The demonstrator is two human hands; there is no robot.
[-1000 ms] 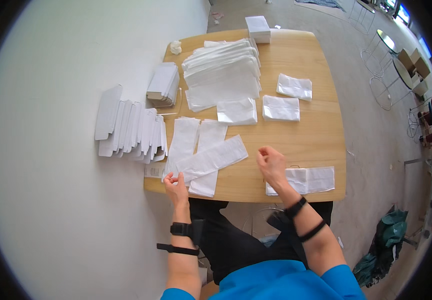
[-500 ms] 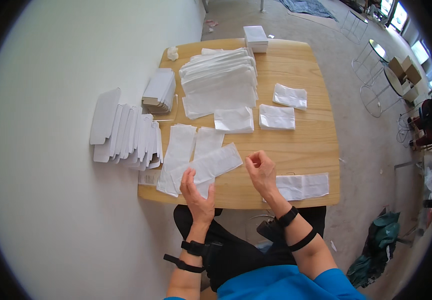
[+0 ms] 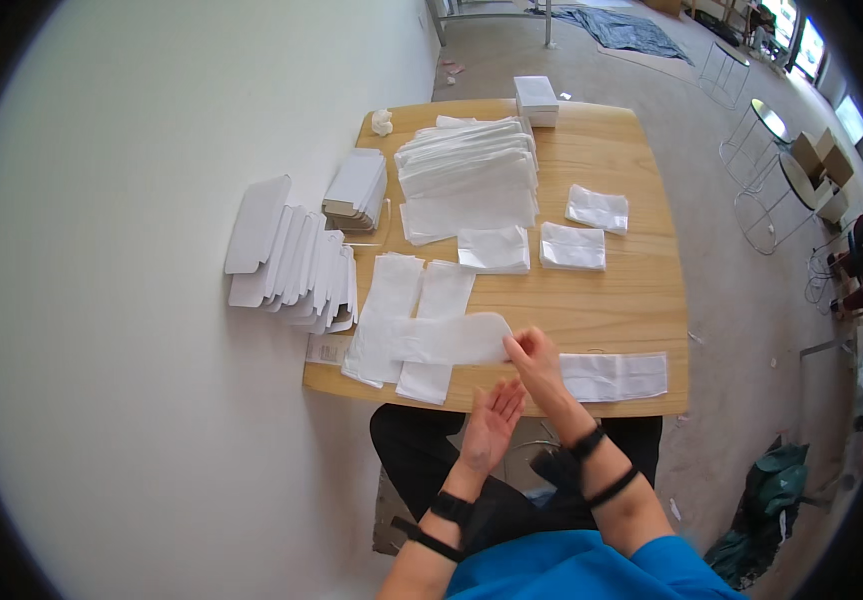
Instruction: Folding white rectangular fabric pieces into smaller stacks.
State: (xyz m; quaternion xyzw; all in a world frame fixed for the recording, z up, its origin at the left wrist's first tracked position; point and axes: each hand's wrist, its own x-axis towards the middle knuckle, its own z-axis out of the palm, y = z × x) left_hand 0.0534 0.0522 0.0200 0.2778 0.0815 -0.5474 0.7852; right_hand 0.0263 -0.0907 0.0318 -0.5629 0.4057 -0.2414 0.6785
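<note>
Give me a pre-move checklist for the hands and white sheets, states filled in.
1. Right hand gripping the held sheet: ok, fingers at its right end.
2. Left hand free: ok, open, palm up, nothing visible in it.
3. Held sheet clear of other sheets in view: not ok, overlaps the left strip and middle strip.
4. Held sheet a single layer: cannot tell.
5. Lower-right strip on the table: ok, beside the right hand.

The strip (image 3: 460, 338) looks matt, the wooden table (image 3: 637, 305) smooth.
</note>
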